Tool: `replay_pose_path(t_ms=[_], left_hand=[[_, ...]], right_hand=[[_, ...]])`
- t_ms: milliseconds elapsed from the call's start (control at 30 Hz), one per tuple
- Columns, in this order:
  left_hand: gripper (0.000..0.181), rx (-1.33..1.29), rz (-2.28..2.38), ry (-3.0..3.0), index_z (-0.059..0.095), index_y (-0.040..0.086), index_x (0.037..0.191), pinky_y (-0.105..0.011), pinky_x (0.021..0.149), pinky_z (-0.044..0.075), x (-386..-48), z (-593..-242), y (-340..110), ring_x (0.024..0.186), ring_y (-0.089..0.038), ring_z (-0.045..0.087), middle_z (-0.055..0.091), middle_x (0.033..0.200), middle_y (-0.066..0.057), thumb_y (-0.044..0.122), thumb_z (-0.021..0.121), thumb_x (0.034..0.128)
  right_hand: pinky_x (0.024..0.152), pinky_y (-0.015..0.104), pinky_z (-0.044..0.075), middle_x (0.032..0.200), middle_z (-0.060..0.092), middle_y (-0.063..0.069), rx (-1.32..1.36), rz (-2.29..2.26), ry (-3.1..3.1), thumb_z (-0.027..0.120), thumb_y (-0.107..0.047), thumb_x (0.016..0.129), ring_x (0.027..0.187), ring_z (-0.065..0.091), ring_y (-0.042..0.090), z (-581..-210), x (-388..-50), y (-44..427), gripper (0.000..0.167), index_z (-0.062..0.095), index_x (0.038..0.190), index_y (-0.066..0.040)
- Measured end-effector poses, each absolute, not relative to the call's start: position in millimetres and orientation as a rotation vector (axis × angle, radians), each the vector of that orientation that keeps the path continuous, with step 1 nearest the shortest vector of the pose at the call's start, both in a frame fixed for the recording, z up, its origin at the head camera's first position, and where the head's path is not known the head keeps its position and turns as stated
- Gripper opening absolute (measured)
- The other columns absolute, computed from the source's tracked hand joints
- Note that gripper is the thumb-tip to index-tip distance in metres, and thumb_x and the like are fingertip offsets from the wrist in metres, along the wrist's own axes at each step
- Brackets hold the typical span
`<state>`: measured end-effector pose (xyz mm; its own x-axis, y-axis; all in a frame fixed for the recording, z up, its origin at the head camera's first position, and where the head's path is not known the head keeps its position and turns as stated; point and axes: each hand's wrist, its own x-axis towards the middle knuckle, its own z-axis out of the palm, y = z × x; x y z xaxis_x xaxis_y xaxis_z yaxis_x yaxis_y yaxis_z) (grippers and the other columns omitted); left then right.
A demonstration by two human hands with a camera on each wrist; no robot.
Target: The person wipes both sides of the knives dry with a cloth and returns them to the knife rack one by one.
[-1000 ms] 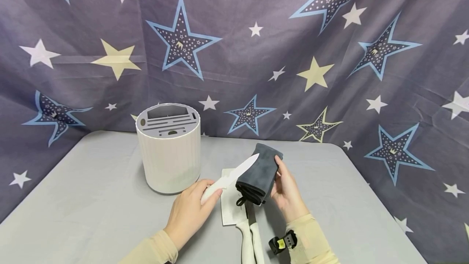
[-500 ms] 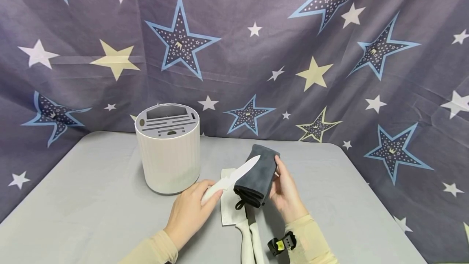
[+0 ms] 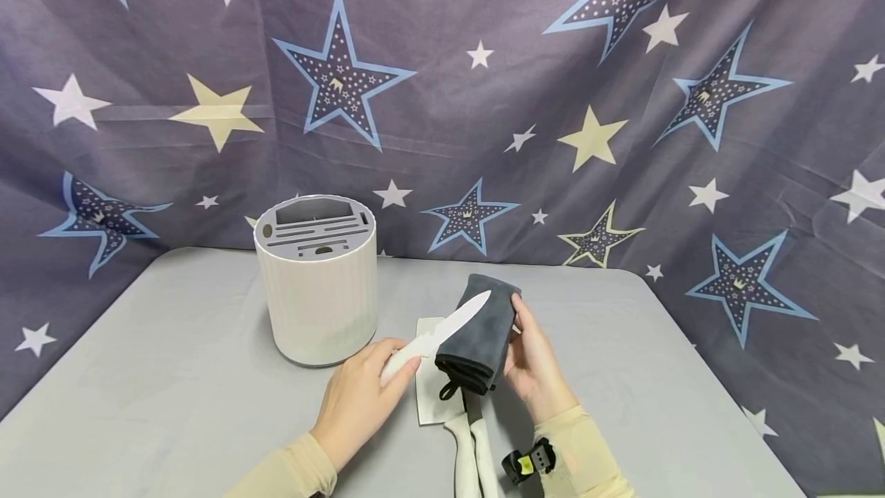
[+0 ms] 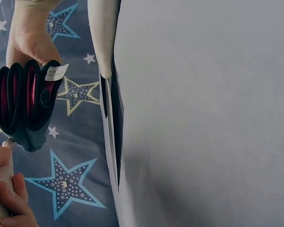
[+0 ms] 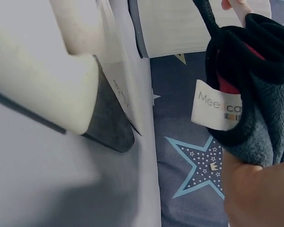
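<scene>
My left hand [image 3: 361, 400] grips a white-handled knife [image 3: 462, 318] whose white blade points up and to the right. Across from it, my right hand [image 3: 535, 367] holds a folded dark grey cloth [image 3: 479, 336] by its right side. In the head view the blade lies over the cloth's left part; whether they touch is hard to tell. Folds with red inside show on the cloth [image 4: 26, 97] in the left wrist view. A white label [image 5: 217, 106] hangs from it in the right wrist view. Both hands are above the table.
Beneath the cloth lie a cleaver [image 3: 432, 390], partly hidden, and a dark-bladed knife [image 3: 486, 456], their white handles towards me. A round cream knife block [image 3: 318, 306] with a slotted grey top stands behind my left hand on the grey table [image 3: 173, 375]. A star-patterned curtain [image 3: 429, 98] hangs behind.
The cloth and my right hand have shifted a little left and towards me, so the cloth slides along behind the blade. My left hand and the knife have stayed almost still.
</scene>
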<state>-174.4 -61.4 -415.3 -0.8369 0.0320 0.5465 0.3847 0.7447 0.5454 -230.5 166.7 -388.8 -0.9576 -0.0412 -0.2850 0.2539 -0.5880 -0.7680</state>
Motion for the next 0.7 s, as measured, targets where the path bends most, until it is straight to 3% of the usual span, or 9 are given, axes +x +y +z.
replay_pose_path(t_ms=[433,700], left_hand=[[0.017,-0.329,-0.92,-2.421,0.07,0.022,0.099,-0.025,0.054,0.039,-174,-413,-61,0.062,-0.005,0.049,0.063,0.079,0.009,0.032,0.075,0.0868],[0.017,-0.328,-0.917,-2.437,0.069,0.022,0.099,-0.025,0.054,0.039,-174,-412,-61,0.062,-0.005,0.049,0.062,0.077,0.009,0.032,0.075,0.0873]], right_hand=[[0.066,0.019,0.052,0.088,0.061,-0.007,0.344,-2.582,1.372,0.054,-0.049,0.099,0.07,0.062,0.003,-390,-227,159,0.029,0.064,0.098,-0.021],[0.069,0.022,0.053,0.093,0.059,-0.004,0.316,-2.532,1.447,0.056,-0.051,0.097,0.074,0.062,0.005,-389,-223,154,0.036,0.058,0.109,-0.018]])
